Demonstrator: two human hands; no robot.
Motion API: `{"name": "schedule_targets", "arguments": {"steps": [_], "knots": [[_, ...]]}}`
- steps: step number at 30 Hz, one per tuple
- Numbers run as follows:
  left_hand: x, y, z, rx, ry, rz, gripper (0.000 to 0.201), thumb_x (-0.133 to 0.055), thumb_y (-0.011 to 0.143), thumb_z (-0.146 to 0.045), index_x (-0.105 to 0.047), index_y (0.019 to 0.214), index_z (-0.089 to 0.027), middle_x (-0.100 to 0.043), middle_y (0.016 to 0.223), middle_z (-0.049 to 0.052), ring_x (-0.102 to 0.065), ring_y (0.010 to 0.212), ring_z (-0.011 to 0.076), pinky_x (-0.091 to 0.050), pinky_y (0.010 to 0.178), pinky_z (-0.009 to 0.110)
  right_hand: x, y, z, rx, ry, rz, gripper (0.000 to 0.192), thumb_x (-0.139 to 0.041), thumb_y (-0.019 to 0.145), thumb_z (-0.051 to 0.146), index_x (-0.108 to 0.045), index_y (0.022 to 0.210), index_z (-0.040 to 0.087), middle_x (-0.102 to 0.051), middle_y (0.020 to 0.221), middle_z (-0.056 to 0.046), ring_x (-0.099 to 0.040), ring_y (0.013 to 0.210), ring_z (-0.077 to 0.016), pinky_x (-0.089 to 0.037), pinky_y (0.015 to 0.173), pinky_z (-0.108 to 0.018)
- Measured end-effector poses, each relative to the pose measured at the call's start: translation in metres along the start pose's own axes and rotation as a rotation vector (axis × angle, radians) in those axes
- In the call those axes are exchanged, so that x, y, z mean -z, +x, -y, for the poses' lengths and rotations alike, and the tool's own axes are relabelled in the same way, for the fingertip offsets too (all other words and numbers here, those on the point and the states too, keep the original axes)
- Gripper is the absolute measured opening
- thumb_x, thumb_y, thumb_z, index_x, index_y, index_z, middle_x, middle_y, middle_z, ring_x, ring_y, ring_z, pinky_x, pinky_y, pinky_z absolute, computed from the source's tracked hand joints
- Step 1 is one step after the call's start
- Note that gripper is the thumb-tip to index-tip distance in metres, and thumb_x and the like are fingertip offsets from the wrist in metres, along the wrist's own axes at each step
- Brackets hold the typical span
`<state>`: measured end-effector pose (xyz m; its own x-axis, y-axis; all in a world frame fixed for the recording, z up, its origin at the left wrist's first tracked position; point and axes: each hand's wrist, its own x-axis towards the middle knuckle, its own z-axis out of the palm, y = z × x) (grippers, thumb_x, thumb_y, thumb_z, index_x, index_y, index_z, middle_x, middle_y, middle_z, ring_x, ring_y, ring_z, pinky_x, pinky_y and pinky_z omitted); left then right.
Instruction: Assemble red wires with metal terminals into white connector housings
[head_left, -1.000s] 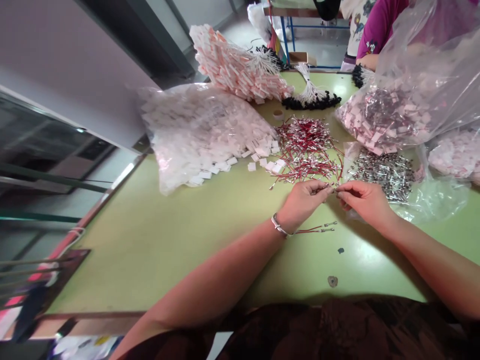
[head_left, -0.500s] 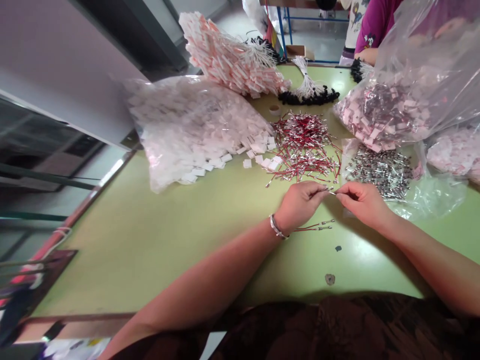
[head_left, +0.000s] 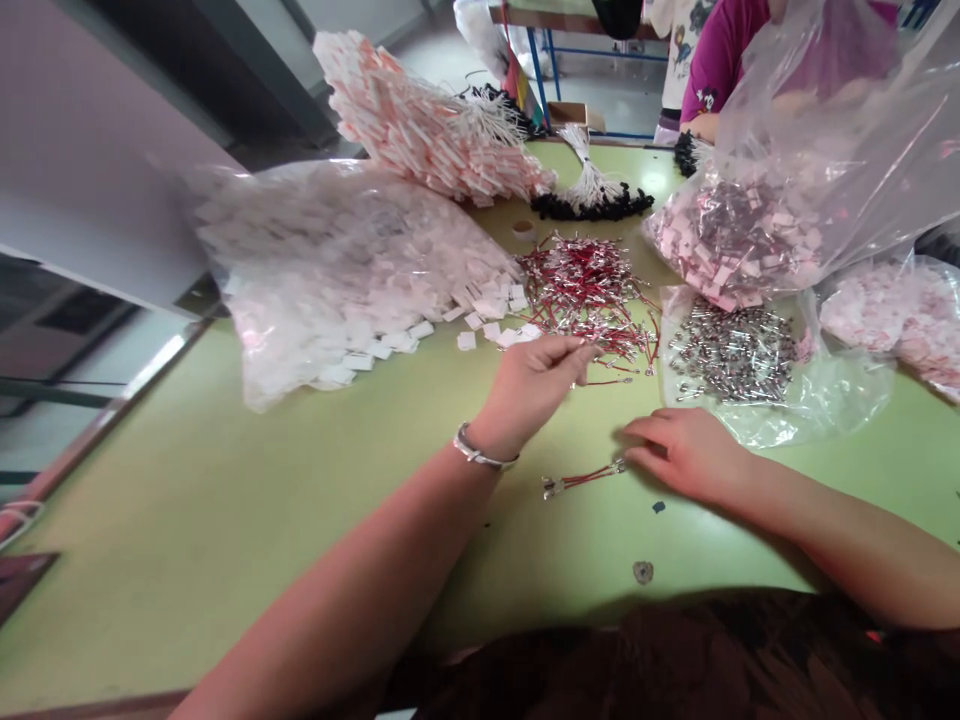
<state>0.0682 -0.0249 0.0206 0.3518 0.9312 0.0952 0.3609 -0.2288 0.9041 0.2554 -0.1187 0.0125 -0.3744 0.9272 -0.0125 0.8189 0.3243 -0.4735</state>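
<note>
I see the green tabletop [head_left: 247, 500] crowded with a big bag of white tags [head_left: 330, 260], a clear bag of metal parts [head_left: 739, 355] and the pile of red wires [head_left: 589, 290]. My left hand [head_left: 532, 385] reaches into that pile's near edge, fingers pinched on a strand, I think. My right hand [head_left: 682, 455] lies flat and loose, fingertips touching the small finished bundle [head_left: 585, 480] lying on the tabletop between my wrists. My worry: the tangled wires may drag neighbours out, and a careless sweep of my right hand could scatter the bundle.
</note>
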Motion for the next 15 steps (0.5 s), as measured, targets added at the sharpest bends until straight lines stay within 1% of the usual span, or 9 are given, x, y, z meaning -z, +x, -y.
{"name": "schedule_targets", "arguments": {"steps": [2,3,4,5,7,10,13,15], "knots": [[-0.006,-0.001,0.002,0.048,0.021,0.089,0.030,-0.058,0.082,-0.040,-0.064,0.065,-0.016,-0.054,0.052,-0.003,-0.045,0.049,0.0089,-0.035,0.049,0.021,0.013,0.005,-0.011,-0.061,-0.101,-0.069,0.025,-0.047,0.092,0.030,-0.071,0.094,0.026,-0.069,0.081,-0.004,-0.058,0.068,-0.0161,-0.041,0.064,-0.031],[-0.009,-0.001,0.004,0.075,0.027,0.136,0.030,-0.058,0.082,-0.041,-0.065,0.067,-0.016,-0.054,0.052,-0.003,-0.044,0.048,0.0086,-0.033,0.049,0.021,0.019,0.008,-0.020,-0.119,-0.171,-0.137,0.028,-0.044,0.092,0.026,-0.072,0.093,0.026,-0.068,0.081,-0.004,-0.057,0.069,-0.0165,-0.040,0.063,-0.031],[-0.013,-0.002,0.005,0.104,0.028,0.174,0.030,-0.057,0.082,-0.042,-0.066,0.069,-0.016,-0.054,0.053,-0.003,-0.044,0.048,0.0085,-0.033,0.048,0.021,0.025,0.012,-0.029,-0.189,-0.254,-0.202,0.029,-0.043,0.091,0.023,-0.071,0.095,0.025,-0.067,0.085,-0.006,-0.057,0.073,-0.0179,-0.039,0.062,-0.031],[-0.016,-0.002,0.006,0.129,0.024,0.191,0.031,-0.056,0.082,-0.043,-0.066,0.069,-0.016,-0.055,0.054,-0.003,-0.045,0.048,0.0085,-0.033,0.049,0.021,0.029,0.016,-0.038,-0.237,-0.335,-0.236,0.029,-0.043,0.091,0.022,-0.071,0.099,0.024,-0.066,0.090,-0.008,-0.056,0.076,-0.0196,-0.038,0.061,-0.032],[-0.020,-0.001,0.008,0.154,0.006,0.172,0.033,-0.055,0.083,-0.044,-0.064,0.067,-0.016,-0.056,0.054,-0.003,-0.045,0.048,0.0085,-0.035,0.050,0.021,0.033,0.023,-0.056,-0.232,-0.457,-0.190,0.029,-0.044,0.090,0.021,-0.070,0.102,0.023,-0.063,0.096,-0.009,-0.055,0.084,-0.0224,-0.035,0.059,-0.032],[-0.020,0.000,0.011,0.160,-0.035,0.112,0.035,-0.056,0.083,-0.045,-0.059,0.062,-0.017,-0.055,0.051,-0.003,-0.045,0.045,0.0084,-0.037,0.051,0.022,0.029,0.028,-0.071,-0.170,-0.562,-0.116,0.027,-0.042,0.090,0.018,-0.068,0.098,0.020,-0.061,0.099,-0.010,-0.052,0.091,-0.0239,-0.034,0.059,-0.032],[-0.018,0.001,0.013,0.178,-0.078,0.116,0.035,-0.059,0.081,-0.046,-0.058,0.061,-0.017,-0.054,0.049,-0.003,-0.044,0.044,0.0080,-0.037,0.050,0.022,0.025,0.027,-0.076,-0.146,-0.594,-0.119,0.026,-0.039,0.090,0.016,-0.065,0.092,0.017,-0.060,0.096,-0.011,-0.051,0.091,-0.0238,-0.035,0.063,-0.033],[-0.018,-0.001,0.013,0.181,-0.097,0.144,0.033,-0.059,0.081,-0.044,-0.059,0.062,-0.017,-0.054,0.049,-0.003,-0.043,0.044,0.0076,-0.036,0.050,0.022,0.027,0.025,-0.073,-0.122,-0.566,-0.153,0.025,-0.039,0.090,0.018,-0.064,0.090,0.016,-0.060,0.097,-0.012,-0.052,0.092,-0.0243,-0.037,0.067,-0.033]]}}
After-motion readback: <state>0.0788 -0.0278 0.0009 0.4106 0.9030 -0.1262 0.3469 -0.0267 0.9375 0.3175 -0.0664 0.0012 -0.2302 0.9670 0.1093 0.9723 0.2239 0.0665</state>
